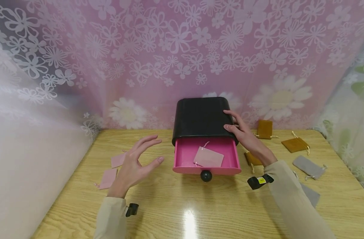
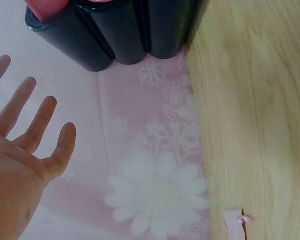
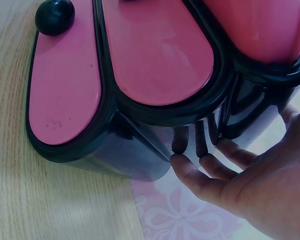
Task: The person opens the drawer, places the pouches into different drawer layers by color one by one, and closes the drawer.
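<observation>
A black cabinet (image 1: 202, 116) with three stacked pink-fronted drawers stands at the back of the table. Its top drawer (image 1: 207, 171) is pulled out, and a pale pink drawstring pouch (image 1: 210, 157) lies inside. My right hand (image 1: 247, 136) rests on the cabinet's right side, thumb and index finger on the top. In the right wrist view, the other fingertips (image 3: 182, 162) touch the black side wall. To the left of the drawer, my left hand (image 1: 137, 162) hovers with fingers spread, holding nothing. The lower drawer fronts (image 3: 162, 55) are pushed in.
Two pale pink pouches (image 1: 108, 178) lie on the wooden table at left, partly behind my left hand. On the right are brown pouches (image 1: 295, 144) and grey pouches (image 1: 308, 166), some partly covered by my right arm. A flowered curtain (image 1: 176, 66) hangs behind the table.
</observation>
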`<state>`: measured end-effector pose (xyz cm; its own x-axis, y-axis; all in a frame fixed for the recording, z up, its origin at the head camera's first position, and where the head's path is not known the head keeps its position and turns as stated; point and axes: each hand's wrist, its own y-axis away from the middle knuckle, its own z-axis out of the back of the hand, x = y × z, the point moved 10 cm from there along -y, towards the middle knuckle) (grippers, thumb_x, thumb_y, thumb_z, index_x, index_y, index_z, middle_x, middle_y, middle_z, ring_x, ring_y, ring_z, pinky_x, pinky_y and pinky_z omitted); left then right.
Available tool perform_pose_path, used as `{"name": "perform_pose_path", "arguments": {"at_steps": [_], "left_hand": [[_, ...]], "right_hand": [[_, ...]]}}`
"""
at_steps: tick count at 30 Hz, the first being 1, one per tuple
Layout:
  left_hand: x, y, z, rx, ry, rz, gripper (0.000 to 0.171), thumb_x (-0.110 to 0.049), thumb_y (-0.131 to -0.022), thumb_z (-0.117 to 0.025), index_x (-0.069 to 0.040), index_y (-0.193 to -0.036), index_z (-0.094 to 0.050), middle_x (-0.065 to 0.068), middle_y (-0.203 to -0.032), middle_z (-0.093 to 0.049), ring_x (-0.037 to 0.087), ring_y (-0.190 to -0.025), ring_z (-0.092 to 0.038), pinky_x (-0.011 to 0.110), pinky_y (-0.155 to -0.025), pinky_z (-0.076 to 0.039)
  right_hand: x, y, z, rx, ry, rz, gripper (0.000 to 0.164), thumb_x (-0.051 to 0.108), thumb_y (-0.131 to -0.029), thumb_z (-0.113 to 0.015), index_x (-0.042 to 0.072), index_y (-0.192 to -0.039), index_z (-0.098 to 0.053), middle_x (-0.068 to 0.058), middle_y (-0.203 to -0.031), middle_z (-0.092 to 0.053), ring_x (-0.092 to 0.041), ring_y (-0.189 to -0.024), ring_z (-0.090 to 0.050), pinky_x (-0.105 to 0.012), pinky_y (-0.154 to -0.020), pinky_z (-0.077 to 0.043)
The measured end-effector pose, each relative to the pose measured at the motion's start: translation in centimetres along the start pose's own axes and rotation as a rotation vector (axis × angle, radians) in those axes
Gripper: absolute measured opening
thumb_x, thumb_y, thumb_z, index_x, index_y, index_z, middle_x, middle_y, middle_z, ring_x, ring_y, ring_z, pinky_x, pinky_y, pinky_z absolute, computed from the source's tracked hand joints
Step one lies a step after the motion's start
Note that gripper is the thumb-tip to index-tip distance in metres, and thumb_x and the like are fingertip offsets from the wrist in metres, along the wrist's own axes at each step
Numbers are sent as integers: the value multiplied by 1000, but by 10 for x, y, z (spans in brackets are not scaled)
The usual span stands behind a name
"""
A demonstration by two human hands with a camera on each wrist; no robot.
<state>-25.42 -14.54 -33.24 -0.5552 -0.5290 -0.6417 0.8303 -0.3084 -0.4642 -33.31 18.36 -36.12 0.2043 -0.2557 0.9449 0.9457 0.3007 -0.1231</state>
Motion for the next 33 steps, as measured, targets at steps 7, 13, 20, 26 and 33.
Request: {"name": "perform_pose_path", "arguments": {"at_steps": [7,13,20,26,33], "left_hand": [[12,7,8,-8,-9,5,53,-25,-91,-78,-36,-139,-61,-9,-152,-51,20,-145,-46,59,-113,-39],[28,13,11,6,-31,71,50,-28,-92,-77,-39,-139,-60,-11,-154,-49,21,-147,-43,63,-113,-37],[47,17,15,15,-25,89,50,-26,-94,-76,-39,-139,-59,-7,-154,-49,24,-147,-43,64,-112,-37],[64,18,21,18,-53,131,48,-30,-93,-75,-39,-138,-60,-5,-153,-51,28,-146,-43,69,-108,-38],[84,20,27,22,-71,174,45,-32,-93,-76,-32,-136,-63,3,-153,-51,32,-146,-43,68,-112,-33]], "right_hand": [[-1,1,0,-1,-1,-8,60,30,-109,-45,28,-163,-19,-25,-157,-35,-40,-134,-46,-13,-91,-47],[-1,1,-1,0,-1,-12,61,31,-109,-45,29,-164,-18,-25,-159,-32,-41,-137,-44,-14,-92,-46],[-2,1,0,-1,7,-18,61,32,-109,-45,30,-164,-18,-24,-160,-31,-43,-139,-42,-14,-92,-46],[-2,1,0,2,2,-22,61,32,-109,-45,30,-163,-17,-24,-160,-32,-42,-138,-43,-14,-91,-46],[-3,0,0,1,4,-21,61,32,-109,-45,30,-163,-18,-24,-159,-32,-41,-138,-43,-16,-92,-46]]}}
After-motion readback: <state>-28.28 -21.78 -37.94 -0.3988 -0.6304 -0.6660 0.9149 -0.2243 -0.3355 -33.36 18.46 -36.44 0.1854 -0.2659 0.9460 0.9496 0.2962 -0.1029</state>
